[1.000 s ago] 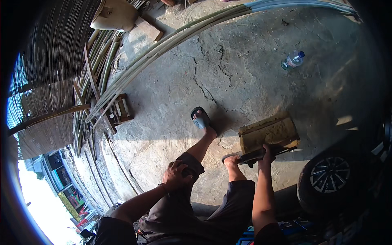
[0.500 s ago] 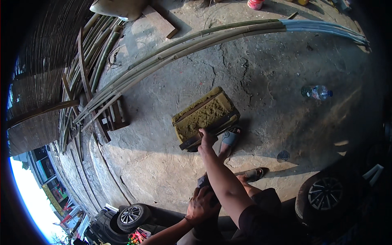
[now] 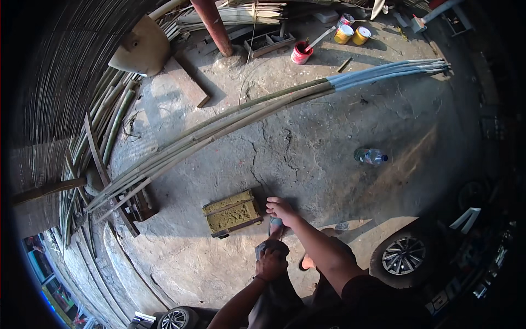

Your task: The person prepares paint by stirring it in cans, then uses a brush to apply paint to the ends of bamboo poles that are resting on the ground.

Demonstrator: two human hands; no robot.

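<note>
Resting on the bent left knee (image 3: pixel 274 247), the left hand (image 3: pixel 271 265) has its fingers draped over the dark cloth; how tightly they press cannot be told. The right hand (image 3: pixel 280 209) is positioned above the left foot (image 3: pixel 276 226), palm side not visible. Its fingers (image 3: pixel 271 206) are partly bent, point left and hold nothing that can be seen; the exact gap between them cannot be told.

The yellow-brown block (image 3: pixel 231 214) lies on the concrete floor (image 3: pixel 323 142), just beside the right hand on its left and apart from it. The block is rectangular, with a rough upper face and a dark strip along its near edge. Its long side runs obliquely, right end farther from the person.

Beyond the block, a bundle of long poles (image 3: pixel 241 118) crosses the floor diagonally; the right-hand end is blue. A clear bottle (image 3: pixel 368 156) with a blue cap lies on its side between the poles and a vehicle wheel (image 3: pixel 404 255) at right. Farther back stand a red can (image 3: pixel 301 54) and two yellow cans (image 3: pixel 343 35), near a red post (image 3: pixel 212 26).
</note>
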